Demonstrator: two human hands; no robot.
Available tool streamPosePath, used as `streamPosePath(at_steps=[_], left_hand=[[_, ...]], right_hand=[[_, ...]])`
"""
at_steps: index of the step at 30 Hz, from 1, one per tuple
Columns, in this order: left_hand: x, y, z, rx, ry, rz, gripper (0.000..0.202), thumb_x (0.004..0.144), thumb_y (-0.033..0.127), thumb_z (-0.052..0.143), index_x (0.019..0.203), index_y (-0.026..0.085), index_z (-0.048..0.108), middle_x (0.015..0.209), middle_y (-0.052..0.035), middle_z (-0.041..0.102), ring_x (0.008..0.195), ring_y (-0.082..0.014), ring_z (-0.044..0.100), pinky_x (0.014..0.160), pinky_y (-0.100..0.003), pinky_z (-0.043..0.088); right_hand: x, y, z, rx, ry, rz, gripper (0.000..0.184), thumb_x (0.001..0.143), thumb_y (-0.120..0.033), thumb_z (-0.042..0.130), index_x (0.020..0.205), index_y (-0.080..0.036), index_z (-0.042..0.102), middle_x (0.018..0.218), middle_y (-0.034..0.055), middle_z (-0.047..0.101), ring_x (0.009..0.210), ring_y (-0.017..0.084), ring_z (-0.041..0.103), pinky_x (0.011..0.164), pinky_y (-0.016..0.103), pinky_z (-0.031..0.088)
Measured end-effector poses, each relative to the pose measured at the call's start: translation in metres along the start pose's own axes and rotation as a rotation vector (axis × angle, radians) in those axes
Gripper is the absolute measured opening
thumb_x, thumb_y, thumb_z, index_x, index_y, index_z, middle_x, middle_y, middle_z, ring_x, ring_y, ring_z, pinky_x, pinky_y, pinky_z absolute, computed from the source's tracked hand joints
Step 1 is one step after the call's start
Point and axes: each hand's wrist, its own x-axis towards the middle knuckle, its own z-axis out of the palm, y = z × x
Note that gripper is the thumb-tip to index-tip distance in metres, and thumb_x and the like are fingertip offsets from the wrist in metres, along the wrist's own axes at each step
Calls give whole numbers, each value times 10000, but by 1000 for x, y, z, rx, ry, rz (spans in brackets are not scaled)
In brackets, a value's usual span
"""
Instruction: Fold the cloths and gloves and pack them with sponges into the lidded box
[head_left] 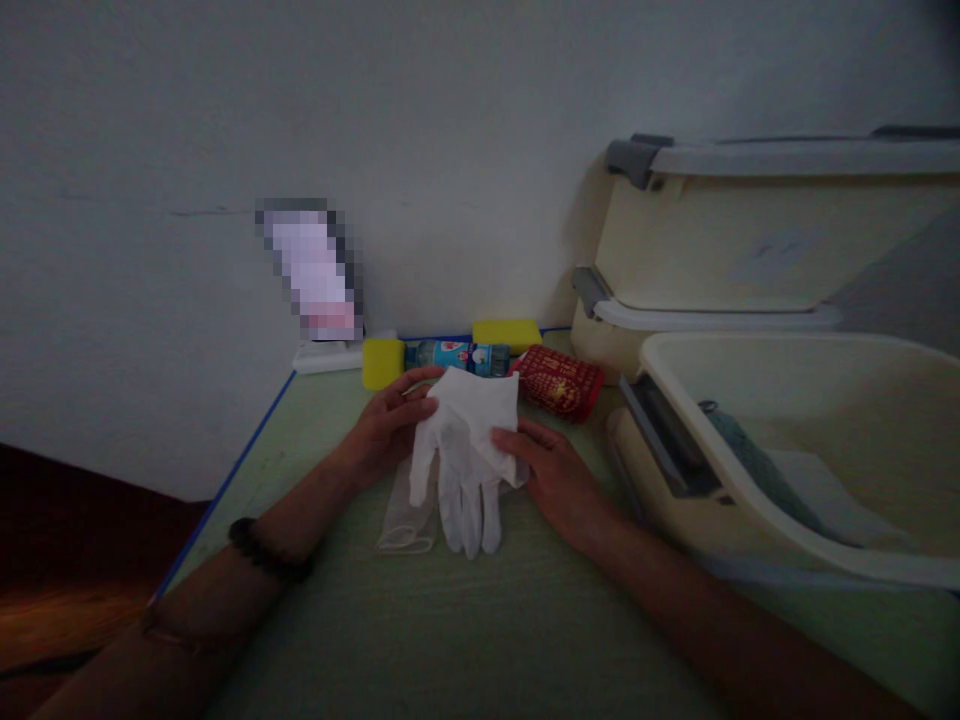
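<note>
A white glove (pixel 471 430) hangs fingers down between my two hands, above the table. My left hand (pixel 390 425) pinches its upper left edge, thumb in front. On the other side my right hand (pixel 551 470) grips the glove's right edge, thumb lying on the front. Below and behind it a thin translucent glove (pixel 407 515) shows, its cuff toward me; the white glove hides part of it. Just beyond the hands lie a bottle with a blue label (pixel 454 354) and a red patterned packet (pixel 561 384).
Yellow sponges (pixel 383 363) (pixel 507 334) sit near the wall. A phone (pixel 311 270), blurred out, leans on a white stand (pixel 327 356) at the back left. To the right stands an open cream bin (pixel 750 490) with cloth inside; more cream boxes (pixel 720 240) are stacked behind. The green table (pixel 420 640) has a blue edge.
</note>
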Motion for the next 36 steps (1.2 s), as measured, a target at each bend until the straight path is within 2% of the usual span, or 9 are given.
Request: streamPosePath(at_steps=[4, 10, 12, 16, 20, 23, 26, 31, 36], left_hand=[[-1, 1, 0, -14, -28, -20, 380, 626, 126, 669, 986, 212, 581, 894, -7, 640, 720, -138, 608, 631, -238, 485], [-2, -2, 3, 37, -163, -119, 390, 650, 145, 658, 1023, 211, 566, 915, -19, 621, 726, -127, 598, 636, -222, 470], [-2, -3, 4, 50, -149, -127, 351, 663, 180, 661, 1001, 202, 566, 895, -19, 613, 721, -126, 595, 622, -218, 472], [-1, -4, 5, 56, -84, -86, 216, 634, 200, 698, 787, 169, 549, 728, 19, 580, 585, -85, 557, 508, -174, 441], [-1, -1, 4, 43, -7, -23, 273, 583, 198, 727, 697, 173, 481, 641, 47, 545, 509, -67, 522, 432, -149, 405], [-1, 2, 3, 33, 23, 5, 298, 573, 194, 722, 753, 192, 484, 686, 48, 579, 523, -77, 546, 451, -163, 435], [-1, 2, 2, 38, 35, -1, 366, 576, 166, 714, 876, 215, 510, 745, 42, 613, 573, -95, 579, 500, -183, 468], [0, -2, 0, 88, -20, -80, 473, 616, 159, 701, 1052, 206, 523, 820, 0, 632, 637, -115, 602, 546, -199, 483], [0, -6, 1, 106, -103, -134, 423, 624, 163, 707, 1013, 187, 542, 816, -14, 634, 662, -123, 613, 558, -199, 480]], right_hand=[[-2, -4, 3, 56, 46, -21, 71, 680, -264, 633, 701, -197, 637, 675, -10, 611, 652, 141, 525, 639, 267, 400], [0, -3, 2, 122, 102, 33, 143, 680, -322, 643, 749, -199, 622, 692, 3, 635, 643, 155, 550, 616, 277, 404], [0, -2, 1, 112, 98, 40, 144, 689, -332, 638, 752, -204, 619, 693, -2, 635, 631, 148, 548, 615, 275, 400], [0, -3, 1, 60, 21, 19, 140, 713, -340, 616, 752, -205, 616, 689, -15, 621, 606, 130, 537, 612, 266, 402], [0, -5, -1, -18, -66, 43, 150, 693, -314, 632, 786, -196, 624, 709, -19, 624, 604, 114, 534, 592, 243, 395], [-1, -5, -2, -39, -137, 63, 168, 676, -292, 649, 812, -195, 631, 724, -17, 634, 613, 109, 543, 591, 237, 395], [-2, -3, -2, -31, -151, 49, 163, 657, -274, 663, 796, -195, 632, 715, -19, 639, 612, 110, 552, 595, 240, 400], [-2, -3, -2, 64, -70, 54, 146, 639, -227, 645, 779, -198, 612, 671, -34, 622, 557, 101, 527, 548, 225, 381], [-2, -4, -1, 60, -21, 53, 122, 615, -207, 638, 724, -186, 589, 612, -50, 575, 525, 91, 489, 509, 210, 352]])
